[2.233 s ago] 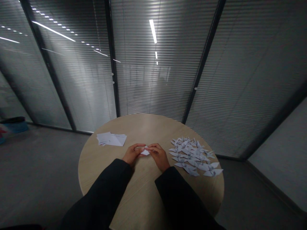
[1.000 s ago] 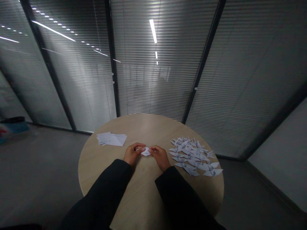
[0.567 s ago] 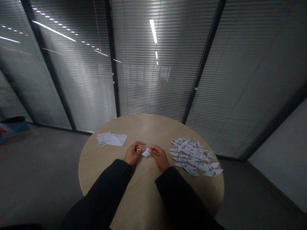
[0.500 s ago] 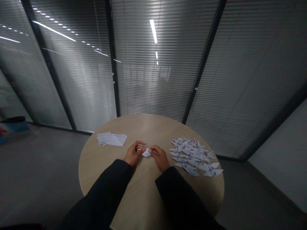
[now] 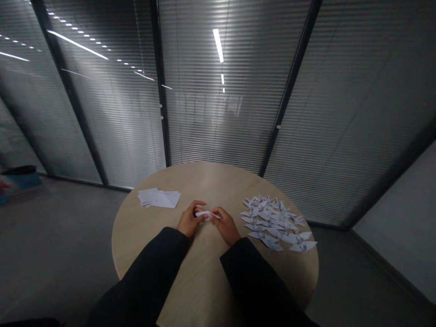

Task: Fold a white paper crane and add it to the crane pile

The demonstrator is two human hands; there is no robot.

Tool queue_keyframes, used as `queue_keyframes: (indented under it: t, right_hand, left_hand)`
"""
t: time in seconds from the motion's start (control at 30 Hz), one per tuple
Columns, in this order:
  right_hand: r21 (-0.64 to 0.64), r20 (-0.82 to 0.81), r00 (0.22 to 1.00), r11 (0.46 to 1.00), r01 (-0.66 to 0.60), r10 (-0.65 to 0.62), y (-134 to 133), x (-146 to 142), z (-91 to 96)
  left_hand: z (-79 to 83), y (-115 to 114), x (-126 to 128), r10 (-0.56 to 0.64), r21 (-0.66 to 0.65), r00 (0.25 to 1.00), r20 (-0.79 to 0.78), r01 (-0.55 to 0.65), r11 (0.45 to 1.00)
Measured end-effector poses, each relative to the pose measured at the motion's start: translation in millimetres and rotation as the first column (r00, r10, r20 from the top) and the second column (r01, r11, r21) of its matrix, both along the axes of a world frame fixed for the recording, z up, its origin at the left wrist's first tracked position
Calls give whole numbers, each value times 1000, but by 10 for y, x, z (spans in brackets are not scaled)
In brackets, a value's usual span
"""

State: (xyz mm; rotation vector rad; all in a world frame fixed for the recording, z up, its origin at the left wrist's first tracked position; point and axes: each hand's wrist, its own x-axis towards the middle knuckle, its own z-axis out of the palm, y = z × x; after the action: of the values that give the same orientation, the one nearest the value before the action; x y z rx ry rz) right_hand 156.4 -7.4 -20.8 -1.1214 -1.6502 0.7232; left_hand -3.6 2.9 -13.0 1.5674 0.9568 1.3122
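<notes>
Hands were both curled nearly shut over the table, each pinching something small at the fingertips: left hand [image 5: 189,220] and right hand [image 5: 226,225] were close together, almost touching. Bg: a glass partition w/ slatted blinds [image 5: 218,113] filled the upper part of the frame, and a grey floor [image 5: 57,259] ran along the lower left. A round wood table [image 5: 136,240] sat lower centre, w/ dark sleeves [image 5: 146,272] reaching onto it from the bottom edge. Right of the hands lay a wide group of white origami cranes [image 5: 272,222], wings overlapping. Upper left of the hands was a loose stack of white paper sheets [image 5: 158,198]. Btwn the hands, at table centre, was a narrow folded paper strip [image 5: 206,214], held by both ends; cannot tell if it touched the wood. Judged v. light, thin and soft, so easily crumpled: best held by the folded edges, w/ a gentle pinch at the fingertips.
</notes>
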Motion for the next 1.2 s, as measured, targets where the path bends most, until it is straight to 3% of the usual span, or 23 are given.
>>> queue_keyframes:
  t: [0.23,0.57,1.0,1.2]
  right_hand:
    - [35,-22,998,998,-49,50,-1,10,8]
    - [-35,-62,996,997,-73,71,-28,17,74]
    - [20,-5,1000,1000,-17,17,11,18,5]
    - [44,21,996,995,91,-92,35,44,-26]
  left_hand:
    - [-31,5,0,-24,1,1000,5,24,1000]
    - [20,-17,5,-43,13,998,36,42,999]
    - [12,-4,12,-54,-32,997,57,56,998]
    - [29,-25,19,-67,-38,998,1,67,997]
